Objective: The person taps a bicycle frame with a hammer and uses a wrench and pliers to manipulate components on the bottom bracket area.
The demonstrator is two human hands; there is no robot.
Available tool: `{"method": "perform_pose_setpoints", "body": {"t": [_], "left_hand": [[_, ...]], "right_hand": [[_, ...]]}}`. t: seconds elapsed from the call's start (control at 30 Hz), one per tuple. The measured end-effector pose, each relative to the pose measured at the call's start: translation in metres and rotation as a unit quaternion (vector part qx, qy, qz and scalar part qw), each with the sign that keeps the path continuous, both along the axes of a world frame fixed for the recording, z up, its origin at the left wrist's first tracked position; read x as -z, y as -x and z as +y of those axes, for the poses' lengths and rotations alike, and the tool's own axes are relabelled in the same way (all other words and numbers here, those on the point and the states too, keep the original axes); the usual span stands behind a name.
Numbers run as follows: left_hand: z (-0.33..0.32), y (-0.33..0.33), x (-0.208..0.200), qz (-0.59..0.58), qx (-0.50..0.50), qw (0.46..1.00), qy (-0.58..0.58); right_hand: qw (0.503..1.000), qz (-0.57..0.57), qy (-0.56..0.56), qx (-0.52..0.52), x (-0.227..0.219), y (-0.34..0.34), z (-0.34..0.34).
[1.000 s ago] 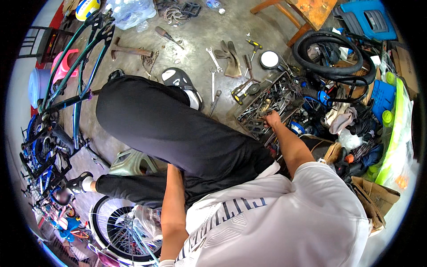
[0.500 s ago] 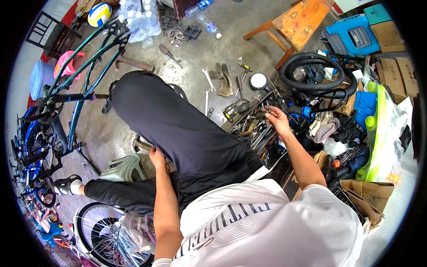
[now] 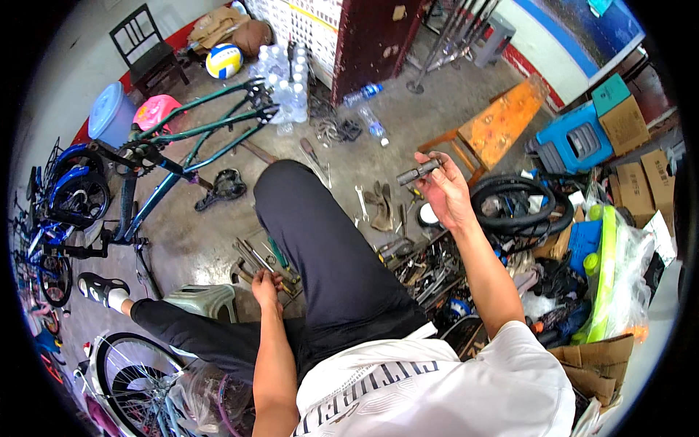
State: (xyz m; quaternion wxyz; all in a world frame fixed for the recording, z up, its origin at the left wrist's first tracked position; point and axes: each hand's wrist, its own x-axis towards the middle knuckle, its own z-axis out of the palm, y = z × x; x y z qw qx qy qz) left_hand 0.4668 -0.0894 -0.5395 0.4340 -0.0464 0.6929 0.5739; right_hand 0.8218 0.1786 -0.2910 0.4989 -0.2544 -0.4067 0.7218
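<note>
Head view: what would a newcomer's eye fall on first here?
Probably the dark metal cylinder held up in the right hand, right of centre. Then the green bicycle frame at upper left, with a multicoloured ball beyond it, and the orange wooden bench at upper right.

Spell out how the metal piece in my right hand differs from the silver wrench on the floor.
The metal piece is raised in your right hand; the wrench lies on the floor. The metal piece is dark grey, the wrench bright silver. The metal piece looks thick and roughly cylindrical, the wrench slim. Both look metallic.
</note>
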Motion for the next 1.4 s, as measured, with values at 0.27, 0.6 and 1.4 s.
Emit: {"method": "perform_pose_setpoints", "body": {"t": [0.27, 0.6, 1.4], "left_hand": [[0.006, -0.003, 0.002, -0.004, -0.015, 1.000, -0.002], [-0.006, 0.013, -0.017, -0.001, -0.101, 0.995, -0.029], [0.044, 0.101, -0.230, 0.164, -0.132, 0.953, -0.219]], "right_hand": [[0.991, -0.007, -0.108, -0.073, -0.051, 0.042, 0.025], [0.985, -0.019, -0.163, -0.052, -0.059, 0.038, 0.047], [0.901, -0.135, -0.044, -0.410, -0.071, 0.460, -0.050]]}}
